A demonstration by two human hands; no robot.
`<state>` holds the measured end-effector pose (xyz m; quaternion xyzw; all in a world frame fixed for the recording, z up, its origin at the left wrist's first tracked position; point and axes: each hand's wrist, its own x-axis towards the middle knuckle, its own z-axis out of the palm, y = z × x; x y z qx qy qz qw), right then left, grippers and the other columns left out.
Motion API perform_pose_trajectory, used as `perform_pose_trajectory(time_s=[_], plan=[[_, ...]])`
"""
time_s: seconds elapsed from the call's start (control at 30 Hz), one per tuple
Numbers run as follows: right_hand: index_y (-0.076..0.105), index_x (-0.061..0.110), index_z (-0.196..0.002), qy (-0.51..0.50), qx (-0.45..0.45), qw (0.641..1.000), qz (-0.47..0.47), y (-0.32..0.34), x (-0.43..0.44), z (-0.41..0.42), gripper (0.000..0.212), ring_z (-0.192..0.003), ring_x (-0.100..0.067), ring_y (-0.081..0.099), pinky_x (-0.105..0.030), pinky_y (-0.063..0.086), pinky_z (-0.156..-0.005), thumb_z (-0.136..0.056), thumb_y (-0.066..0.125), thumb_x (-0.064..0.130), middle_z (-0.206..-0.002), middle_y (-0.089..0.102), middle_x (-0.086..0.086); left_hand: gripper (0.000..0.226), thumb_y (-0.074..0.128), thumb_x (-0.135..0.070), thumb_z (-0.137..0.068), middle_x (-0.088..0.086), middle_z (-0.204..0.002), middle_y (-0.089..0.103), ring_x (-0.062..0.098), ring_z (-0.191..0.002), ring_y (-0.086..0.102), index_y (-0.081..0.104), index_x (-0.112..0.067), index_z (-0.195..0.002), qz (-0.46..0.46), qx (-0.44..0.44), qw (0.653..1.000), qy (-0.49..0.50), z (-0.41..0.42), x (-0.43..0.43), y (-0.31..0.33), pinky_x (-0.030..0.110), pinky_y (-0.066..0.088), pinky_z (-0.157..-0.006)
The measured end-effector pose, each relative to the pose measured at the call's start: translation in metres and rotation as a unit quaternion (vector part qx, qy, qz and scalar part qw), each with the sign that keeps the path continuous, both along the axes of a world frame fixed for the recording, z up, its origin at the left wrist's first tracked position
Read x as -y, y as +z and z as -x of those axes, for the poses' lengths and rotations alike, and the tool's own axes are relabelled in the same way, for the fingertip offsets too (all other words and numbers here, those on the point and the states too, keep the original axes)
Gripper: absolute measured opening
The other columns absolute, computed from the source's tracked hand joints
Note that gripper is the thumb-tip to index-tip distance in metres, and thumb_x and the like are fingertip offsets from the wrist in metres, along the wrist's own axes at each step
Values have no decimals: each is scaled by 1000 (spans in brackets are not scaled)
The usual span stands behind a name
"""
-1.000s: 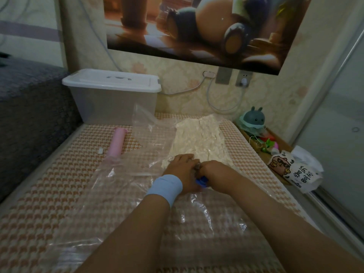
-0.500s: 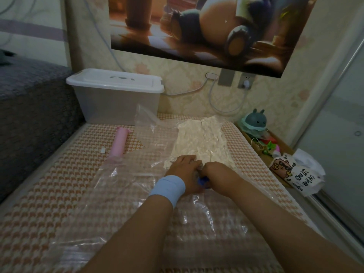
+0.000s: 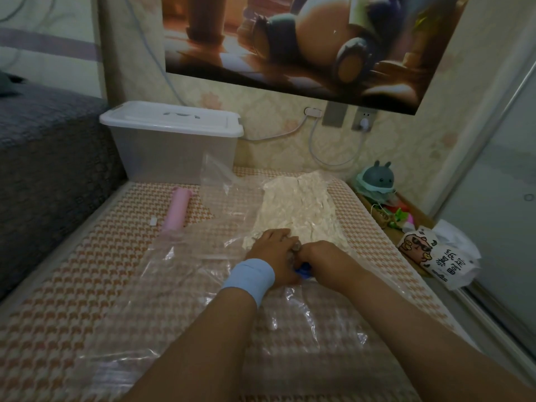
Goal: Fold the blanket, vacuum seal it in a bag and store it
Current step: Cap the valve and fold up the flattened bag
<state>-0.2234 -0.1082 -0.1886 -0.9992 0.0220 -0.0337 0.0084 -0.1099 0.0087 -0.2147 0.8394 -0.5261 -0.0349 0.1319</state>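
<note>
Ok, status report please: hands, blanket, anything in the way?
Left hand and right hand together at blue piece on bag; grips hidden. Blanket inside bag. Pink pump lies apart, nothing blocking.

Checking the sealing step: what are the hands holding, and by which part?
The right hand seems to pinch a small blue piece on the clear bag; which part is hidden. The left hand rests beside it; its grip cannot be told.

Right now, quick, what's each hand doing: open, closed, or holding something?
Left hand: pressed on the vacuum bag, grip cannot be told.
Right hand: closed, pinching the blue piece.
</note>
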Motion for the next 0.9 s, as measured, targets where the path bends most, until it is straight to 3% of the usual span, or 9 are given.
perform_pose_trajectory(time_s=[0.13,0.27,0.37,0.43,0.5,0.7,0.9], plan=[[77,16,-97,-17,13,996,84,-1,3,-3,21,-82,-32,63,-38,48,-71,-78,70,19,-87,71,-9,96,66,-67,-69,-2,-158,18,21,-144,10,28,-29,-148,10,-11,1000,0,1,-4,2,39,16,-119],[67,15,-116,-77,-39,992,93,3,2,-5,37,-95,-30,60,-38,50,-78,-86,68,35,-103,64,-11,100,62,-76,-64,-5,-157,20,19,-144,11,29,-32,-147,8,-37,999,17,4,-3,2,40,17,-119],[69,12,-106,-87,-47,994,54,1,4,-5,30,-89,-27,63,-36,50,-74,-86,69,35,-98,65,-9,102,54,-84,-59,-7,-157,22,17,-144,11,30,-36,-146,3,-21,1000,18,2,1,-1,40,17,-118],[70,10,-102,-93,-52,993,47,-5,6,-5,24,-89,-27,64,-33,47,-72,-86,68,28,-98,66,-10,101,63,-74,-64,-5,-158,17,19,-144,10,27,-32,-148,6,-34,999,14,2,-1,1,39,16,-119],[69,9,-102,-110,-47,991,58,-6,5,-6,23,-91,-27,63,-30,43,-68,-88,67,26,-100,66,-11,99,70,-63,-69,-3,-158,16,21,-144,9,25,-28,-149,11,-46,999,16,3,-5,4,36,14,-119],[60,13,-116,-127,-27,989,65,-7,4,-5,37,-101,-26,63,-29,41,-73,-90,65,39,-112,64,-8,96,70,-62,-71,-3,-158,16,19,-144,9,26,-28,-150,23,-49,998,18,7,-10,8,35,14,-119],[66,7,-106,-99,-30,994,32,-9,3,-7,26,-96,-29,64,-27,37,-71,-90,66,27,-104,67,-13,98,65,-71,-68,-3,-157,20,20,-143,11,28,-29,-148,28,-34,999,13,6,-6,5,37,16,-119]])
